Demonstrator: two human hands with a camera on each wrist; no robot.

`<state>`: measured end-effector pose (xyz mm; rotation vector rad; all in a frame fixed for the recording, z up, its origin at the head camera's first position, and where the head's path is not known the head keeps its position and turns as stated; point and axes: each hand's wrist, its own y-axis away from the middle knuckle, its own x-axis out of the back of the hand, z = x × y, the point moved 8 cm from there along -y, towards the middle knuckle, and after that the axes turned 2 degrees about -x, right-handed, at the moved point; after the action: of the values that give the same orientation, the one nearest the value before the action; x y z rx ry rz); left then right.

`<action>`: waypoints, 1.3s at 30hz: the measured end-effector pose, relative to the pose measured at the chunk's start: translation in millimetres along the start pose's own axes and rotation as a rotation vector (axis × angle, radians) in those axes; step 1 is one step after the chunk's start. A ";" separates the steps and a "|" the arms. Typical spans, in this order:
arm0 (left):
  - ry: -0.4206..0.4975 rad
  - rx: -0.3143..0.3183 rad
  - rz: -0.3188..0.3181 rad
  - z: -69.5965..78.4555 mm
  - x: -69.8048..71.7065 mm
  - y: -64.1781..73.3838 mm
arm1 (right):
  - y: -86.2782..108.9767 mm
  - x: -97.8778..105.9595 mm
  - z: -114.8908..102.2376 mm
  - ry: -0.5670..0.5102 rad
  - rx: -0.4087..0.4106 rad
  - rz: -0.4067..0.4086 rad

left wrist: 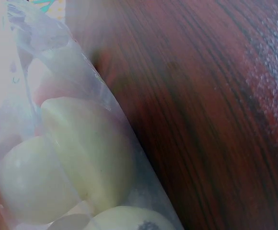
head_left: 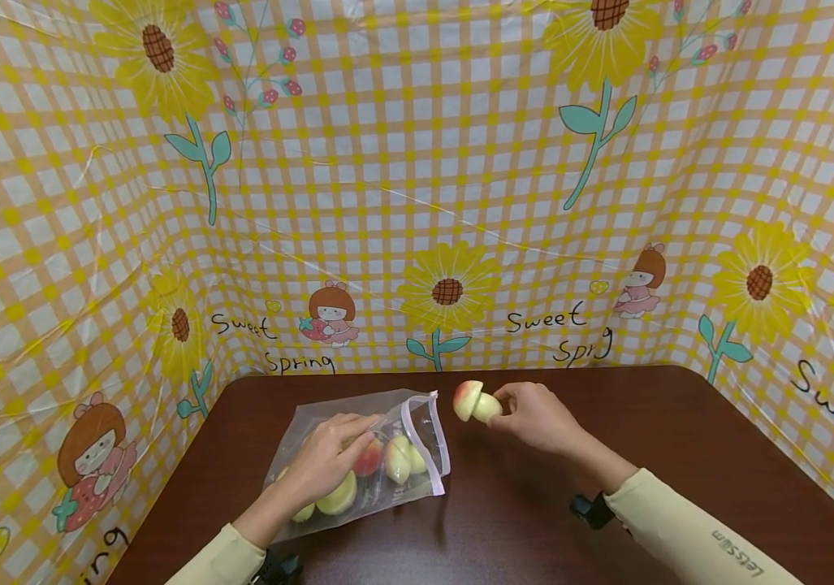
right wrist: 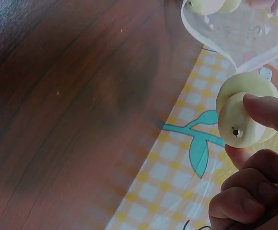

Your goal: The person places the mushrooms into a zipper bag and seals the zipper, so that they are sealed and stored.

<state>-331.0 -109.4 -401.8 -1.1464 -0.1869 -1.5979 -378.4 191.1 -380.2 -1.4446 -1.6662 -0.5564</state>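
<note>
My right hand (head_left: 539,416) pinches a toy mushroom (head_left: 468,400) by its pale stem, thumb on one side. Its cap is cream with a red patch and points left, just beyond the mouth of a clear zip bag (head_left: 307,422). In the right wrist view a small dark spot marks the end of the stem (right wrist: 239,129). My left hand (head_left: 325,455) lies over the bag and grips its upper film near the middle; the fingertips are partly hidden. Inside the bag are several similar pieces, including a red-capped one (head_left: 369,459) and pale ones (left wrist: 88,153).
The bag lies on a dark brown wooden table (head_left: 533,520), its white-edged mouth (head_left: 440,455) parted and facing right. Yellow checked sheeting (head_left: 417,187) with sunflowers stands around the table's back and sides.
</note>
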 end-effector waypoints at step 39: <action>0.012 0.008 -0.019 -0.6 -3.4 0.0 | 5.7 -48.9 -50.1 0.191 0.138 -0.144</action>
<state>-331.6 -107.5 -404.6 -1.1320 -0.1965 -1.6194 -358.6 125.0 -393.6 -1.1424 -1.6305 -0.6266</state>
